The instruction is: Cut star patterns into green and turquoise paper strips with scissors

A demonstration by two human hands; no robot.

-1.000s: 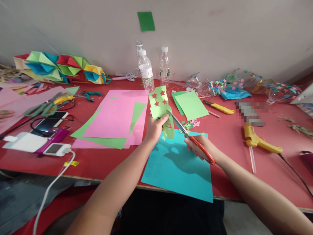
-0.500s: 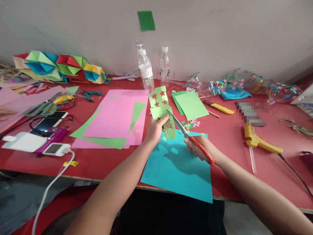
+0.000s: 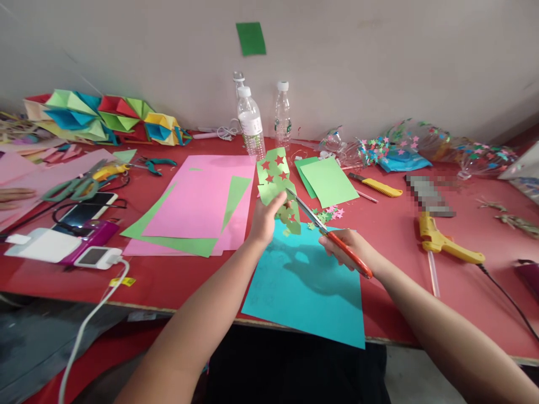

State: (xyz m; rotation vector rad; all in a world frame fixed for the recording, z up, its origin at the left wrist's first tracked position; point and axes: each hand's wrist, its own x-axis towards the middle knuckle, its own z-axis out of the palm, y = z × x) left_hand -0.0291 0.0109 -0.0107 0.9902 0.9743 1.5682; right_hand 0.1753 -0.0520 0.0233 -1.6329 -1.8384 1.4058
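Note:
My left hand [image 3: 264, 219] pinches a light green paper strip [image 3: 275, 178] with star-shaped holes cut in it, held upright above the red table [image 3: 400, 235]. My right hand [image 3: 349, 249] grips red-handled scissors [image 3: 326, 233]; their blades point up-left and meet the strip's lower right edge. A cut part of the strip hangs beside the blades. Under both hands lies a teal paper sheet [image 3: 307, 292]. Small paper stars [image 3: 328, 214] lie just beyond it.
Pink and green sheets [image 3: 202, 202] lie to the left, green sheets [image 3: 328, 180] behind. Two water bottles [image 3: 251, 124] stand at the wall. A yellow glue gun [image 3: 446, 242], a yellow knife [image 3: 377, 185], phones and a charger [image 3: 84, 235], folded paper shapes [image 3: 105, 118] surround.
The green strip and scissors have shifted slightly up and left; the hanging cut piece has risen a little. Otherwise the table is unchanged.

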